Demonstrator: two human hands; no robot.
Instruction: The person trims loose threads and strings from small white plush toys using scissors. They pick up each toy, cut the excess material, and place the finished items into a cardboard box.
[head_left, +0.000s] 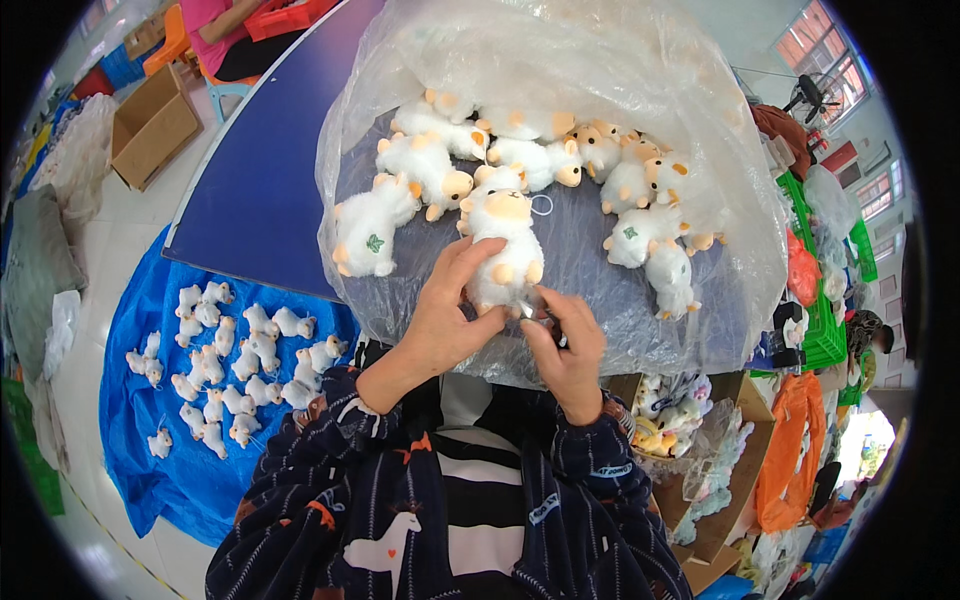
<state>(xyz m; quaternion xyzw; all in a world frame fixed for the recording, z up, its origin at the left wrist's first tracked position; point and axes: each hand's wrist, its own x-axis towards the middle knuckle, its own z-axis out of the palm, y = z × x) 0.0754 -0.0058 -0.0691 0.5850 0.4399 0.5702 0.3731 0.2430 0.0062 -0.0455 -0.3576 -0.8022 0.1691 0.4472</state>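
Note:
A white plush toy (508, 232) with a tan muzzle and tan paws lies on its back in front of me, a white loop beside its head. My left hand (440, 318) grips its lower left side, thumb near the bottom end and fingers over the body. At that bottom end my right hand (572, 350) is closed, its thumb and fingers pinching a small shiny metallic piece (532, 312) whose kind I cannot make out. Several similar plush toys (422, 165) lie in a heap just beyond, some with a green mark on the body.
Clear plastic sheeting (690, 100) covers the work surface and wraps the heap. To its left is a blue tabletop (260, 150). Lower left, many small plush toys (240, 400) rest on a blue tarp (140, 480). Boxes of other plush toys (690, 400) stand close on my right.

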